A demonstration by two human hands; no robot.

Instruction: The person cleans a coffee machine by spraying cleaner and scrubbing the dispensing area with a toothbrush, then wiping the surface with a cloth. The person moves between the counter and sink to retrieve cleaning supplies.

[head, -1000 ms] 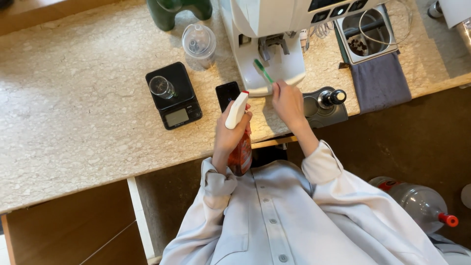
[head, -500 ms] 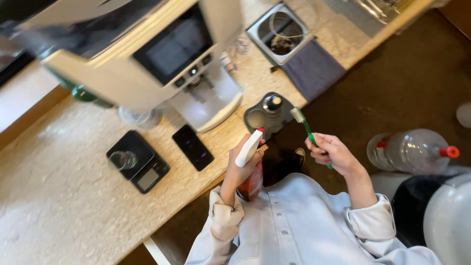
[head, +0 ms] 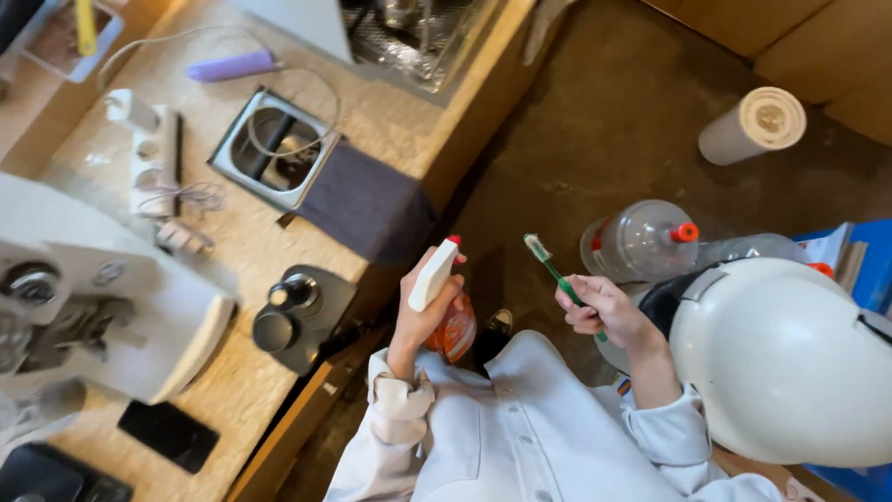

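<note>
The left hand (head: pixel 429 311) is raised near the middle of the view, forearm rising from a pale sleeve, fingers wrapped around the neck of a spray bottle (head: pixel 444 307) with a white trigger head and an orange body. The right hand (head: pixel 602 311), at about three o'clock from it and well apart, is closed around the lower handle of a green toothbrush (head: pixel 553 270), whose bristled head points toward eleven o'clock, over the floor.

Much of the bottle's orange body is hidden behind the left hand and wrist. The end of the brush handle disappears inside the right fist. A white rounded dome (head: pixel 785 358) at four o'clock covers what lies behind it, and I cannot tell what it is.

The stone-patterned bench (head: pixel 242 242) with a wooden edge runs across the upper left. It carries a dark cloth (head: pixel 367 209), a square metal bin opening (head: pixel 274 149), a black round-knobbed tool (head: pixel 297 316) and part of a white machine (head: pixel 102 297) at nine o'clock. On the brown floor (head: pixel 595 121) lie a clear plastic bottle with a red cap (head: pixel 650 242) and a paper roll (head: pixel 753 125) at one o'clock.
</note>
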